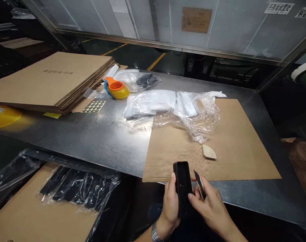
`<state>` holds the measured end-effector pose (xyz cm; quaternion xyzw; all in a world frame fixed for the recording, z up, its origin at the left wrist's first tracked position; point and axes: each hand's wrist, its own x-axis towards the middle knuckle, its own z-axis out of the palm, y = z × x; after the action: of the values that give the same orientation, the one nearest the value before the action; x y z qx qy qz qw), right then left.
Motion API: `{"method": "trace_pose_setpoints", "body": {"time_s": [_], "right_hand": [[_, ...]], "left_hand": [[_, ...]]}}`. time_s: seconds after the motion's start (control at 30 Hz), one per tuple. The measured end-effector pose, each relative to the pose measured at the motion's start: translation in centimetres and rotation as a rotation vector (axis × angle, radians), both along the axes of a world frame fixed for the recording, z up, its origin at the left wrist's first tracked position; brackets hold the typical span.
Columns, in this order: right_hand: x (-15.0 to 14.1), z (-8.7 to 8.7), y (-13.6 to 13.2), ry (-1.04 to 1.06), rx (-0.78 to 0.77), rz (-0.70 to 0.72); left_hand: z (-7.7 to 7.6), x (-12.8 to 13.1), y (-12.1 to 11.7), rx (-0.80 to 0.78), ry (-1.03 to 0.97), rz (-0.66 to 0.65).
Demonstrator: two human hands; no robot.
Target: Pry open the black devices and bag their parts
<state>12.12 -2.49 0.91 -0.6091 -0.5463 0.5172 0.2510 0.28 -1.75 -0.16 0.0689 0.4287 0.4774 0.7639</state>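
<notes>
My left hand [170, 205] is wrapped round a long black hollow part [183, 188], held upright over the table's front edge with its recessed side facing me. In my right hand [213, 209] is a slim knife blade [200, 185], dark and pointed, gripped between the fingers with its tip up. The right thumb rests against the black part's right edge. Beyond both hands a pale wedge-shaped piece [209, 152] lies on a flat cardboard sheet [238, 137]. Clear plastic bags with white sheets or pouches [153, 102] cover the sheet's far left part.
Stacked cardboard [41, 80] occupies the metal table's [109, 141] left side. Nearby are an orange and yellow tape dispenser [116, 89], a sticker sheet [93, 107] and a yellow roll [6, 117]. Below left, bagged black pieces [77, 188] lie on cardboard. A metal-framed panel [155, 20] stands behind.
</notes>
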Motion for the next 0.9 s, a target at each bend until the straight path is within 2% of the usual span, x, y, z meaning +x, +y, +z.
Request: {"method": "trace_pose_setpoints", "body": {"time_s": [0.1, 0.17, 0.27, 0.33, 0.4, 0.5, 0.57, 0.67, 0.73, 0.77, 0.83, 0.9], "right_hand": [[0.5, -0.2, 0.9, -0.040, 0.015, -0.094], [0.7, 0.0, 1.1, -0.014, 0.004, -0.032], [0.8, 0.5, 0.7, 0.077, -0.025, 0.143], [0.8, 0.4, 0.5, 0.094, -0.031, 0.109], [0.8, 0.2, 0.9, 0.072, -0.011, -0.025], [1.5, 0.0, 2.4, 0.094, 0.077, -0.190], [2.2, 0.3, 3.4, 0.166, 0.078, -0.167], [3.2, 0.8, 3.9, 0.253, -0.024, 0.036], [3.6, 1.1, 3.6, 0.263, -0.028, 0.068], [3.6, 1.1, 3.2, 0.258, 0.007, 0.020], [3.2, 0.8, 2.2, 0.236, 0.137, -0.150], [2.1, -0.1, 0.8, 0.161, 0.317, -0.319]], "left_hand": [[-0.2, 0.1, -0.2, -0.109, 0.037, -0.023], [-0.1, 0.0, -0.1, -0.114, 0.048, -0.036], [0.2, -0.3, 0.3, -0.058, 0.071, 0.014], [0.3, -0.4, 0.4, -0.050, 0.064, 0.009], [0.3, -0.4, 0.4, -0.091, 0.019, -0.090], [-0.2, -0.5, 0.2, -0.163, -0.098, -0.372], [-0.5, -0.7, 0.2, -0.132, -0.131, -0.502], [-1.0, -1.7, 0.7, -0.013, -0.125, -0.567], [-1.1, -2.8, 1.6, 0.022, -0.188, -0.546], [-1.1, -3.3, 2.0, 0.026, -0.226, -0.513], [-0.8, -4.1, 2.8, 0.044, -0.264, -0.369], [-0.4, -4.3, 3.2, 0.094, -0.249, -0.168]]}}
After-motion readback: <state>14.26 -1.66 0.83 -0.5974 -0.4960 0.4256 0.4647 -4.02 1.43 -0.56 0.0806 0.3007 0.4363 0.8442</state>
